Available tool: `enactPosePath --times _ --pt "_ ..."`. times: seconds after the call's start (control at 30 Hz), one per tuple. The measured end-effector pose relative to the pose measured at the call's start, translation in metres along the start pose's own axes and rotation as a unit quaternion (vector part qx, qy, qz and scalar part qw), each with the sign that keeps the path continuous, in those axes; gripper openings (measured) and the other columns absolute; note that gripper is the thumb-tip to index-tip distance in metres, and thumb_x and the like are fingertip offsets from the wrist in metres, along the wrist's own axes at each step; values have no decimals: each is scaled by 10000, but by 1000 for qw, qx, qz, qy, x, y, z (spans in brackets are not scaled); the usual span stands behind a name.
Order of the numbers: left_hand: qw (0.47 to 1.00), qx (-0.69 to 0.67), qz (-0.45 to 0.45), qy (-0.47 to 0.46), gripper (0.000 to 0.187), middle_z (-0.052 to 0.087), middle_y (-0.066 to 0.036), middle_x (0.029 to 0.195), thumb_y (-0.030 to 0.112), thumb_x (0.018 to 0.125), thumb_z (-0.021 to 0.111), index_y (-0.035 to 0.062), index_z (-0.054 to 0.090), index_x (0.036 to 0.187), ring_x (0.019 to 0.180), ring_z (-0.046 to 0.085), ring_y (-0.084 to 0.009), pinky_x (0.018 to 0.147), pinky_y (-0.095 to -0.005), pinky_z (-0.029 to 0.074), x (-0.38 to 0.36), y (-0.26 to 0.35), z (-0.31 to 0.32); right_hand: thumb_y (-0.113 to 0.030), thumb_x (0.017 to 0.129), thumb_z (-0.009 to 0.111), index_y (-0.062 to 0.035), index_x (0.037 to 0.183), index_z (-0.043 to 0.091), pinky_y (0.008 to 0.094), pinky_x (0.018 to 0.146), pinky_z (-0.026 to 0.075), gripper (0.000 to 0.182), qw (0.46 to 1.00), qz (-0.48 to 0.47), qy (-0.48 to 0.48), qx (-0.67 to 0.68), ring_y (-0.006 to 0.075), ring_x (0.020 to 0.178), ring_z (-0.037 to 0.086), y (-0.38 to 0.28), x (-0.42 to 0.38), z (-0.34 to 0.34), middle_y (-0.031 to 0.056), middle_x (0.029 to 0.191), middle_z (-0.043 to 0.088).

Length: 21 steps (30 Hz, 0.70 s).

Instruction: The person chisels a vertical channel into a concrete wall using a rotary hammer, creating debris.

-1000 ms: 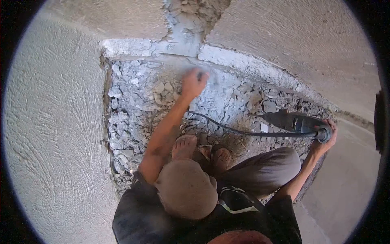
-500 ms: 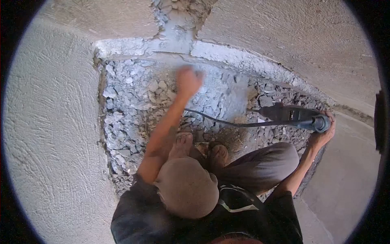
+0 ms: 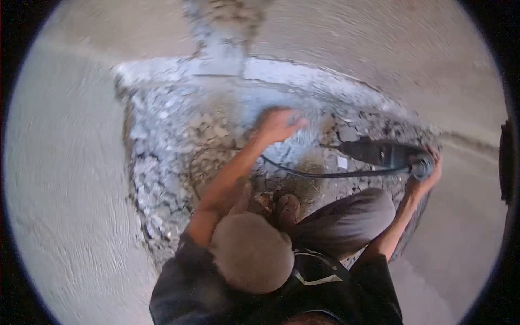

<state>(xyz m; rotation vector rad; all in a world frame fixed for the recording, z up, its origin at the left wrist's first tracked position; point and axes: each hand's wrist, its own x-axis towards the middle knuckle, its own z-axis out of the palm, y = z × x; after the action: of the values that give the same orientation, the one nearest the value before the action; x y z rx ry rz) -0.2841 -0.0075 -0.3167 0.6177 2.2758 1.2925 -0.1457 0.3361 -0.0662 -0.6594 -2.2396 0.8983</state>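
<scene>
Over the broken rubble, my left hand (image 3: 283, 124) is blurred by motion, its fingers apart and nothing visible between them. The thin bit at the front of a dark power tool (image 3: 379, 153) points toward it, a short gap away. My right hand (image 3: 431, 170) is wrapped round the tool's rear end, where a grey loop of cord (image 3: 421, 165) shows. The tool lies low over the rubble on the right. From its rear a black cable (image 3: 346, 174) curves left, passing below my left hand.
Broken concrete rubble (image 3: 157, 162) fills a recess, bordered by a pale raised edge (image 3: 303, 73). A channel (image 3: 222, 32) runs off at the top. Rough plaster (image 3: 65, 162) spreads at the left. A small white piece (image 3: 342, 162) lies under the tool. My bent knees and a foot (image 3: 287, 207) are below.
My left hand has moved right and slightly down, closer to the tool's bit, and its fingers now spread. My right hand stays on the tool. The view has shifted slightly.
</scene>
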Motion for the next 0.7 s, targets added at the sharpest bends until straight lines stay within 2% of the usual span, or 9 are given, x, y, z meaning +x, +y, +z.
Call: enactPosePath --times 0.03,0.07,0.13,0.17,0.3,0.4,0.47,0.57,0.7 --pt "990 91 43 102 523 687 -234 1123 506 931 604 44 700 1158 1113 646 -352 992 -464 485 -2 -23 2 -298 969 462 23 1019 652 349 872 522 376 999 -28 -2 -38 219 949 661 -13 -3 1 133 995 687" --pt "988 141 -67 14 478 685 -230 1123 459 956 572 22 704 1098 1059 648 -367 978 -486 475 -5 -23 -37 -318 966 461 21 994 661 342 863 516 394 995 -53 -4 -85 214 945 657 -25 -3 -4 129 981 694" --pt "917 351 -167 88 457 661 -241 1165 395 979 533 -20 702 1065 1054 617 -386 1014 -530 410 -7 -109 -65 -276 958 473 18 961 670 326 852 506 354 999 -7 0 52 205 919 651 1 -2 -18 129 942 703" --pt "872 408 -110 246 496 656 -208 973 441 892 614 -42 662 992 888 617 -360 841 -480 480 -12 -172 -81 -244 949 479 23 949 671 325 843 508 329 997 15 15 78 207 894 656 4 -5 -22 130 926 702" --pt "819 446 -201 301 685 622 -271 1101 556 876 605 -79 615 1134 1116 554 -428 1024 -520 394 -10 -130 -74 -93 896 498 68 932 669 306 789 527 237 978 49 17 200 219 791 682 -21 -15 -14 151 910 701" --pt "829 437 -196 288 687 611 -275 1158 567 878 608 -58 614 1164 1144 534 -445 1069 -507 359 7 -92 -13 -79 878 493 70 984 665 295 786 528 251 981 60 15 182 209 795 680 -32 -14 -7 142 924 701" --pt "960 231 -81 133 731 588 -289 1252 616 884 576 -30 606 1224 1212 516 -435 1062 -510 371 16 -83 1 -84 877 488 67 1019 656 298 785 528 267 975 82 14 205 207 812 680 -37 -14 -2 139 934 703" --pt "991 -72 -77 84 729 603 -297 1255 623 901 544 -18 619 1239 1219 536 -437 1057 -528 381 16 -19 -11 -103 882 482 61 1012 640 299 802 528 262 968 90 -30 231 211 830 677 -37 -14 -2 158 948 705" --pt "935 266 -118 204 699 657 -274 1176 618 924 514 -12 662 1186 1153 597 -427 1049 -552 387 21 -110 -19 -228 892 458 53 1013 614 351 853 526 344 945 132 -77 288 250 898 673 -16 -18 -8 182 944 701"
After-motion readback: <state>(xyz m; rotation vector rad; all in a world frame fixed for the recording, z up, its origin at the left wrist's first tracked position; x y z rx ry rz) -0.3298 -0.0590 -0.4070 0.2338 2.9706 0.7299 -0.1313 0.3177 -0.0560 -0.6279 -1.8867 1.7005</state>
